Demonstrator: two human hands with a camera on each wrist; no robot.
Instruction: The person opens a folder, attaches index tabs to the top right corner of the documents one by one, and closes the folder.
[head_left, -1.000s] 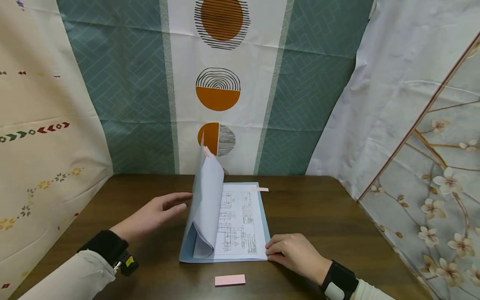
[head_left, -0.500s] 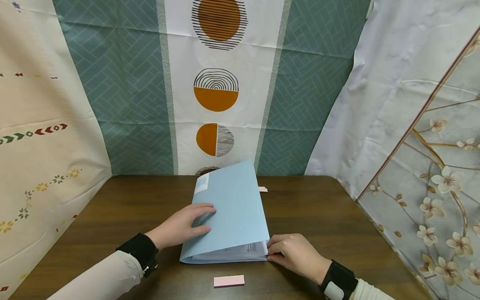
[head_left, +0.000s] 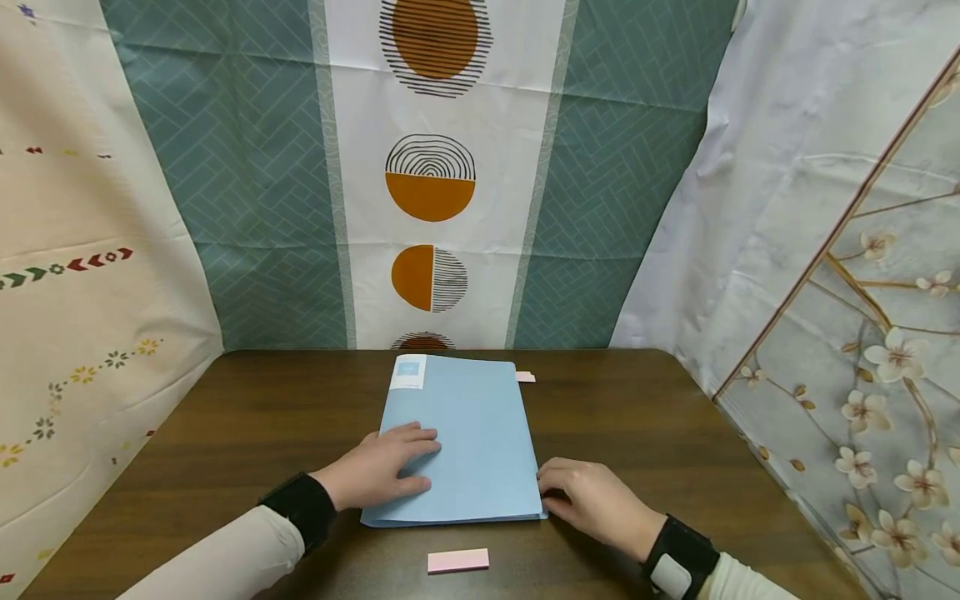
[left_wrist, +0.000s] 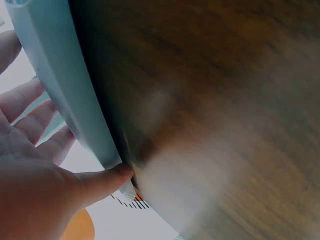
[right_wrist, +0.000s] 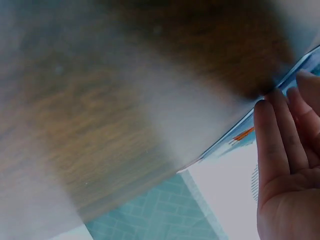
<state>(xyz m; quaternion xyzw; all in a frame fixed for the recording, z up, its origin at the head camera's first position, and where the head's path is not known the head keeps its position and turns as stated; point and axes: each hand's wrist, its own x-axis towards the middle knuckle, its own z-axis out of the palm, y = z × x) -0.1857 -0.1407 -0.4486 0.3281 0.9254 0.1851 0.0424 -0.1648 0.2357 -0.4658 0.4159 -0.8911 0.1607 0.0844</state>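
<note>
A light blue folder [head_left: 465, 425] lies closed on the wooden table, with a white label [head_left: 408, 372] at its top left corner. My left hand [head_left: 382, 467] rests on the left part of its cover, fingers spread. In the left wrist view, the thumb of that hand [left_wrist: 45, 195] reaches across the folder's spine [left_wrist: 75, 80]. Beside the lower right edge, my right hand [head_left: 588, 496] touches the folder with its fingertips. The right wrist view shows the fingers of this hand [right_wrist: 285, 145] nearly straight along the folder edge [right_wrist: 235, 129].
A pink sticky-note pad [head_left: 458, 561] lies in front of the folder. Pale pink tabs [head_left: 527, 377] stick out past the folder's upper right edge. Patterned curtains [head_left: 630, 183] hang behind the dark wooden table [head_left: 300, 392] and at both sides.
The folder's cover has swung over from left to right and now lies flat, hiding the printed sheets. My left hand has moved right onto the cover. The right hand has loosened at the edge.
</note>
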